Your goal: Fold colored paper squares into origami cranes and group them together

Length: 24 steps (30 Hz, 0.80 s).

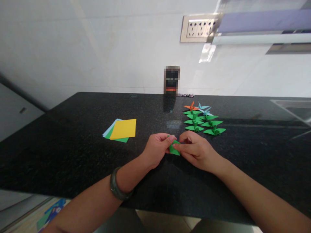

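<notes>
A small folded piece of green origami paper (174, 150) is held between both hands above the dark countertop. My left hand (157, 147) pinches its upper left part, thumb on top. From the other side, my right hand (198, 149) grips the paper's right edge with thumb and fingers closed. Beyond my right hand stand several paper cranes (212, 123) in rows, mostly green, with an orange crane (191, 106) and light blue ones at the back. Left of my hands lies a fanned stack of square paper sheets (123, 128), yellow on top, green and light blue beneath.
The black speckled countertop (73, 152) runs back to a pale tiled wall (109, 48). A phone-like object (171, 81), blurred out, leans upright there with a beaded strap (187, 95) beside it. A sink edge (291, 113) shows at right, and a socket panel (200, 28) above.
</notes>
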Each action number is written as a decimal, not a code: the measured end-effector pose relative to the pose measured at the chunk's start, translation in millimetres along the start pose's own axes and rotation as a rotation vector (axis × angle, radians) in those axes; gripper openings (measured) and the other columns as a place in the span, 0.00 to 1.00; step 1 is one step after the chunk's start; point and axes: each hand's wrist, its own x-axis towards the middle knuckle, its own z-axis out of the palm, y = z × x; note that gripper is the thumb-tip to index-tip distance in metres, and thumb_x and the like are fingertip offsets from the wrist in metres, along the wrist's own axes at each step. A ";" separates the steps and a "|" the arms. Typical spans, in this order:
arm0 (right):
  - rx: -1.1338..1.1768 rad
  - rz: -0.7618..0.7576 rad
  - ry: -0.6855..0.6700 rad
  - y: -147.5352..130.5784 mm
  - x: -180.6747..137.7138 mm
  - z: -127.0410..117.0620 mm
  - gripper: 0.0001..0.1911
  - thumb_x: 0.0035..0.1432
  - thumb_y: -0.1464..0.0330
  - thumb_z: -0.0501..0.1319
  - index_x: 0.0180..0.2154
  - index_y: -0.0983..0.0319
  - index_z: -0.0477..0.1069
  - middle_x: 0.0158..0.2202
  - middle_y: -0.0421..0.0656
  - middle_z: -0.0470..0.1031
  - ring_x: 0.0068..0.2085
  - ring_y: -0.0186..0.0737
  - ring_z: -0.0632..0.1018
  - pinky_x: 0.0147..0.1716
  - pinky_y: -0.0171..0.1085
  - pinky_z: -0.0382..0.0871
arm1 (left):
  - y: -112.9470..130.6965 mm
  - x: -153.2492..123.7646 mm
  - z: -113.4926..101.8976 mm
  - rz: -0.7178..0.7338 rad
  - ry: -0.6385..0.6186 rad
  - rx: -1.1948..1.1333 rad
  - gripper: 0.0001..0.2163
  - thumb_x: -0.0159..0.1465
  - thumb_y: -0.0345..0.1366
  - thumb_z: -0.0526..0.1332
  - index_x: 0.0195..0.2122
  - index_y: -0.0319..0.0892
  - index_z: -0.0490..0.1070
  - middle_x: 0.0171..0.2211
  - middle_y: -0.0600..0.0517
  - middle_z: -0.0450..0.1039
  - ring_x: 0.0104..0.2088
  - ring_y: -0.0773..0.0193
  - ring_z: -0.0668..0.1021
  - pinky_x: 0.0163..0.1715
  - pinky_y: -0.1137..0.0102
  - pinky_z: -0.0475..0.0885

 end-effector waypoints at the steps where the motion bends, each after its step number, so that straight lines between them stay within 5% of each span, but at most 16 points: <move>1: 0.097 0.050 0.043 -0.5 0.3 1.0 0.08 0.57 0.71 0.54 0.36 0.60 0.72 0.32 0.43 0.65 0.32 0.34 0.69 0.29 0.33 0.64 | -0.2 -0.1 0.2 0.008 0.007 0.006 0.14 0.47 0.42 0.67 0.25 0.35 0.73 0.19 0.53 0.70 0.19 0.72 0.71 0.22 0.74 0.68; 4: 0.318 0.367 0.186 -1.2 0.4 5.0 0.07 0.58 0.66 0.54 0.33 0.62 0.67 0.27 0.40 0.65 0.28 0.32 0.69 0.25 0.31 0.63 | 0.1 -0.8 1.2 0.024 0.041 -0.001 0.13 0.47 0.42 0.67 0.25 0.36 0.73 0.20 0.53 0.71 0.20 0.70 0.72 0.24 0.72 0.70; 7: 0.371 0.582 0.111 -0.9 0.0 9.5 0.13 0.58 0.60 0.54 0.27 0.63 0.64 0.21 0.37 0.62 0.23 0.30 0.65 0.21 0.30 0.60 | 0.6 -1.5 2.3 0.042 0.039 -0.002 0.13 0.47 0.42 0.67 0.25 0.36 0.74 0.21 0.53 0.72 0.22 0.69 0.73 0.27 0.71 0.70; 10: 0.374 0.592 0.004 -1.2 1.1 13.3 0.15 0.56 0.58 0.55 0.26 0.64 0.65 0.21 0.37 0.64 0.23 0.30 0.64 0.21 0.30 0.58 | 0.3 -1.8 2.5 0.092 -0.001 0.043 0.12 0.49 0.41 0.66 0.25 0.36 0.75 0.22 0.52 0.72 0.25 0.69 0.73 0.29 0.71 0.70; 18: 0.313 0.499 -0.024 -8.1 6.2 13.4 0.14 0.56 0.64 0.54 0.21 0.64 0.64 0.18 0.36 0.61 0.21 0.29 0.62 0.21 0.30 0.56 | -0.3 -2.3 2.6 0.203 0.075 0.236 0.09 0.50 0.40 0.64 0.25 0.37 0.76 0.22 0.52 0.72 0.24 0.69 0.71 0.26 0.73 0.66; 24: 0.483 0.549 -0.051 -10.3 6.7 10.7 0.15 0.56 0.64 0.54 0.21 0.63 0.64 0.17 0.36 0.63 0.20 0.29 0.64 0.20 0.30 0.58 | -1.5 -4.2 3.0 0.253 0.126 0.278 0.10 0.52 0.41 0.63 0.23 0.37 0.74 0.20 0.53 0.70 0.22 0.69 0.68 0.24 0.74 0.63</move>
